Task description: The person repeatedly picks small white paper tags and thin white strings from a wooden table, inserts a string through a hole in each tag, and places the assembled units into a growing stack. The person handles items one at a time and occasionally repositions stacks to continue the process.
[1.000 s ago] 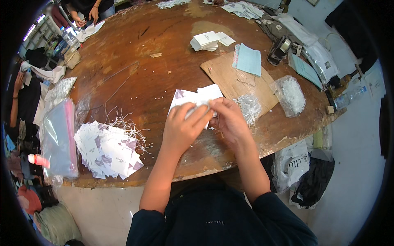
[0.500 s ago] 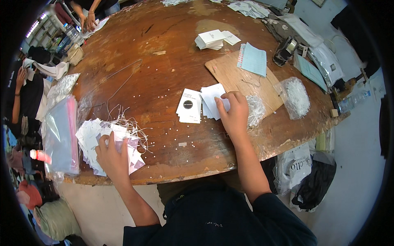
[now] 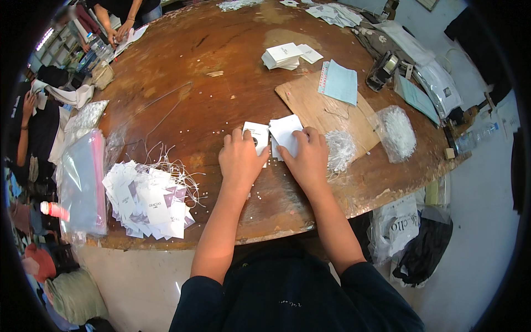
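My left hand (image 3: 241, 159) lies over a small stack of printed white cards (image 3: 256, 130), fingers curled at its left side and thumb at its right edge. Much of the stack, including its dark round mark, is covered by the hand. Just to the right, my right hand (image 3: 307, 160) grips a stack of plain white cards (image 3: 283, 133) between thumb and fingers. Both stacks rest on the wooden table. A heap of white and grey tags (image 3: 146, 202) with loose white strings lies at the left near edge.
Beside my right hand sits a bundle of white strings (image 3: 340, 149) near a thin board (image 3: 310, 99). Further right are a bag of white pieces (image 3: 397, 135) and a tape dispenser (image 3: 383, 69). Clear plastic sleeves (image 3: 83, 185) lie far left. Another person's hands (image 3: 119, 36) work across the table.
My left hand has moved right from the heap of tags to the printed cards. My right hand stays at the plain cards, its thumb shifted slightly left.
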Motion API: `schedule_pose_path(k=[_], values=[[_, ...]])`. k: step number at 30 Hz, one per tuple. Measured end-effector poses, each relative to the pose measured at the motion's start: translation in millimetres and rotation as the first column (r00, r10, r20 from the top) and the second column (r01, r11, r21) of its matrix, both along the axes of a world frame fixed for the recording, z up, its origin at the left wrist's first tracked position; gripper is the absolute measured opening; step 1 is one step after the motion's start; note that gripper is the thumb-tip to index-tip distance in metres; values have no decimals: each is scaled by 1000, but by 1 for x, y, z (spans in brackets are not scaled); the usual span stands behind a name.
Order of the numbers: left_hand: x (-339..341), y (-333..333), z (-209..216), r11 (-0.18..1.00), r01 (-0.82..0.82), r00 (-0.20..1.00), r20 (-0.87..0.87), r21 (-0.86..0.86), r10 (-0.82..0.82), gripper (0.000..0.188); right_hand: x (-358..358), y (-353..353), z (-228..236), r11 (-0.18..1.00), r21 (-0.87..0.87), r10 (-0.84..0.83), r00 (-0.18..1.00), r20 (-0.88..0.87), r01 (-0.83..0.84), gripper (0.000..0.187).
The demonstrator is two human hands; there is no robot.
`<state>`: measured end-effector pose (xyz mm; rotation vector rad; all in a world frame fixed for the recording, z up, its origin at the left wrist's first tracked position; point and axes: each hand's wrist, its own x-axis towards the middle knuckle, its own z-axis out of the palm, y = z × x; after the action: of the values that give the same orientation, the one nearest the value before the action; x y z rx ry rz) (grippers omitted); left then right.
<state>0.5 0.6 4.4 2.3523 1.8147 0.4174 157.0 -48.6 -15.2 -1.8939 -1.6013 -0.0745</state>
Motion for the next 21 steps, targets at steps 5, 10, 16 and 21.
schedule_pose_path(k=[5,10,16,21], values=[[-18,0,-8,995,-33,999,6,98,33,50,-1,0,-2,1000,-6,1,1000,5,-1,45],[-20,-1,-9,988,-58,998,45,145,52,53,-2,0,0,1000,-1,-12,1000,-2,12,44],[-28,1,-5,989,-59,963,268,135,21,61,-2,-1,3,999,-13,-32,999,6,32,43],[-30,11,-8,982,-44,785,615,183,-80,73,-2,1,6,996,94,-6,998,-61,11,41]])
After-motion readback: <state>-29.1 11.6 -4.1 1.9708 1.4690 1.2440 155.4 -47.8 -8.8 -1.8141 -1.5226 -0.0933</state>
